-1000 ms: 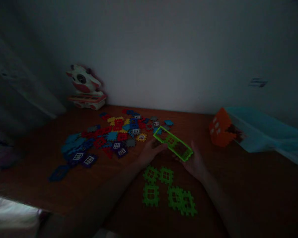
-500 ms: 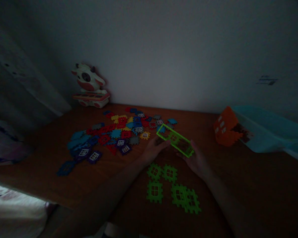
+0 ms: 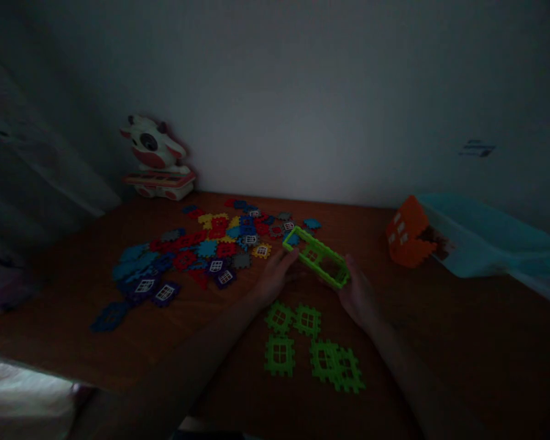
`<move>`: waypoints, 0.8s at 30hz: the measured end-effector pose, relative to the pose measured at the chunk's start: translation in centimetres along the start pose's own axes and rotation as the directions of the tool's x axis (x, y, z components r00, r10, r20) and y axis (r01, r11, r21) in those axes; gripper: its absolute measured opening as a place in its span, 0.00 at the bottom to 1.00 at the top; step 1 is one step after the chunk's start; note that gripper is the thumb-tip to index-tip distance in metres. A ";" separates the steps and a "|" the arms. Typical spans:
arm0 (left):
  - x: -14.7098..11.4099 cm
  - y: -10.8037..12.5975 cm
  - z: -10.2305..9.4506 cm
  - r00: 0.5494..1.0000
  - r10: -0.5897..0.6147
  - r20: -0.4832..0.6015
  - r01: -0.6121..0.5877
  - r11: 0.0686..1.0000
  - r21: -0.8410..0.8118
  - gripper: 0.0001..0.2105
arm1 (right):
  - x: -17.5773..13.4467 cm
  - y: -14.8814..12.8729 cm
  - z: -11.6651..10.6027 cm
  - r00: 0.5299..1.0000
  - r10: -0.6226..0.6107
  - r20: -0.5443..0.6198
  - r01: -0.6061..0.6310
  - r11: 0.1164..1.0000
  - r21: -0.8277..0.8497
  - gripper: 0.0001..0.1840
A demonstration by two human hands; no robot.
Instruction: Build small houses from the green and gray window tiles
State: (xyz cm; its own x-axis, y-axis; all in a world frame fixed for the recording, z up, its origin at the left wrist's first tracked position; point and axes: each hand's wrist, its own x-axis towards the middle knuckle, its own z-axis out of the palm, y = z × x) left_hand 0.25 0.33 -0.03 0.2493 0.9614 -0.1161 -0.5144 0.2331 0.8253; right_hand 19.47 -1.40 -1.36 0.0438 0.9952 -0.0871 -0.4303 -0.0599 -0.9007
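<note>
Between my two hands, above the table, is a long bright green building-block frame, an open box shape with a window-patterned panel inside. My left hand holds its left end, thumb along the near side. My right hand grips the right end, with fingers partly hidden below it. In front of my forearms lie several loose green window blocks, flat with toothed edges; two at the right overlap or join, I cannot tell which.
A spread of red, blue, yellow, grey and purple blocks covers the table's left and middle. A cow-shaped toy keyboard stands against the wall. At right are an orange block house and a translucent blue bin. The wooden table's edge shows lower left.
The green frame has tilted in my hands, so its side walls show more. Both hands still hold it. The whole view has shifted slightly, with things appearing farther left.
</note>
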 end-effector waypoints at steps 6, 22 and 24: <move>0.0 0.0 0.0 1.000 -0.007 -0.020 0.007 1.000 -0.025 0.19 | -0.7 -0.4 1.1 0.998 -0.055 -0.036 0.057 0.997 0.051 0.20; -0.6 0.1 -0.2 0.952 0.287 0.103 -0.302 0.850 0.431 0.38 | -0.5 -2.2 0.4 0.971 0.057 -0.230 -0.069 0.997 -0.046 0.20; -0.7 0.6 -0.6 0.949 0.281 0.139 -0.312 0.799 0.514 0.41 | -0.6 -2.6 0.5 0.969 0.104 -0.223 -0.117 0.992 -0.043 0.19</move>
State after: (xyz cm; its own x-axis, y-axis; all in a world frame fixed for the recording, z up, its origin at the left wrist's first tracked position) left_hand -0.69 -0.14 0.22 0.2062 0.9581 0.1989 -0.0674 -0.1889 0.9797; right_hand 20.10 -1.81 1.25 0.1985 0.9412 -0.2732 -0.3934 -0.1788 -0.9018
